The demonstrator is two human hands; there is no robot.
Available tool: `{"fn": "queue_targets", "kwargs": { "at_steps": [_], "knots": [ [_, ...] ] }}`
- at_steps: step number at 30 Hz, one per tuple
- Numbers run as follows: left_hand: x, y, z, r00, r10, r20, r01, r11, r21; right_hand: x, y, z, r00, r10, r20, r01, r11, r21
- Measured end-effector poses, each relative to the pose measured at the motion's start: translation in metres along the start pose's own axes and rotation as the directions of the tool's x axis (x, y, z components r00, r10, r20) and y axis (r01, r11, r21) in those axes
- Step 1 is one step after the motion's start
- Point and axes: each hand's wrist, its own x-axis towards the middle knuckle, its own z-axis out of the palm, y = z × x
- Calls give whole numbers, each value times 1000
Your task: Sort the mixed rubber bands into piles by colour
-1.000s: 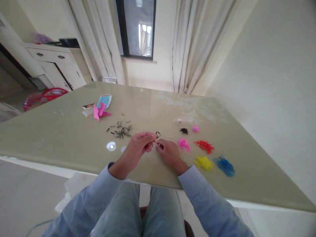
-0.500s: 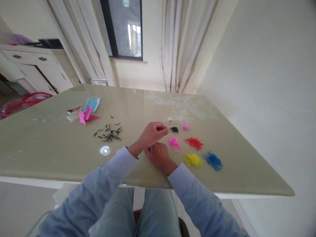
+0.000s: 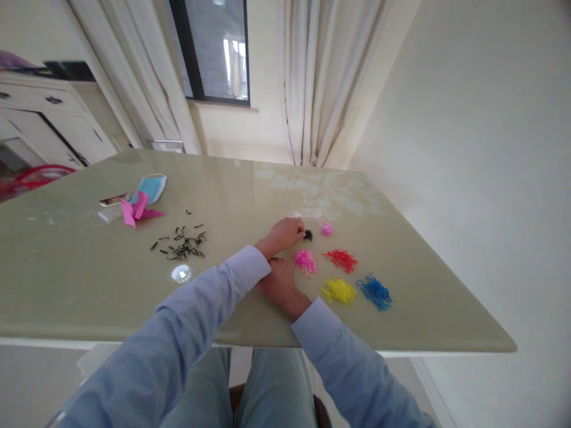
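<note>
My left hand (image 3: 286, 234) reaches across in front of my right hand, its fingertips pinched together at a small pile of black bands (image 3: 308, 235). Whatever sits between those fingertips is too small to make out. My right hand (image 3: 282, 285) rests curled on the table just below my left wrist. The left cuff covers most of its fingers, so their contents are hidden. Close to both hands lie pink bands (image 3: 304, 261), with red bands (image 3: 341, 260), yellow bands (image 3: 339, 290) and blue bands (image 3: 375, 292) farther right.
Scattered black pieces (image 3: 187, 246) lie left of my hands, near a shiny white round spot (image 3: 181, 273). Beyond them are pink folded paper (image 3: 139, 210) and a blue face mask (image 3: 151, 189). A small pink item (image 3: 326, 228) and clear plastic (image 3: 304, 213) lie behind the black pile.
My left hand has moved right and onto the black pile, its forearm now crossing over the right hand's fingers. The view has turned slightly right. My right hand stays on the table.
</note>
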Motion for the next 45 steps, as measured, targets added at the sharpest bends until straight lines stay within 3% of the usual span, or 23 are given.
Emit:
{"fn": "queue_targets", "kwargs": {
  "at_steps": [11,18,23,34,45],
  "knots": [
    [-6,-13,-3,998,4,-57,-11,992,-125,-1,4,-8,999,39,-31,-35,992,119],
    [-37,-35,-11,991,-54,-126,28,979,-201,-3,5,-8,993,22,-118,5,975,222],
    [-56,-52,-19,991,-104,-90,96,991,-90,-3,3,-8,987,25,-159,18,965,262],
    [-13,-37,-1,999,19,34,-21,999,40,0,3,-6,985,92,-145,-48,958,282],
    [-5,-36,6,998,38,47,-40,998,40,2,6,-6,985,116,-128,-72,948,309]
  ]
}}
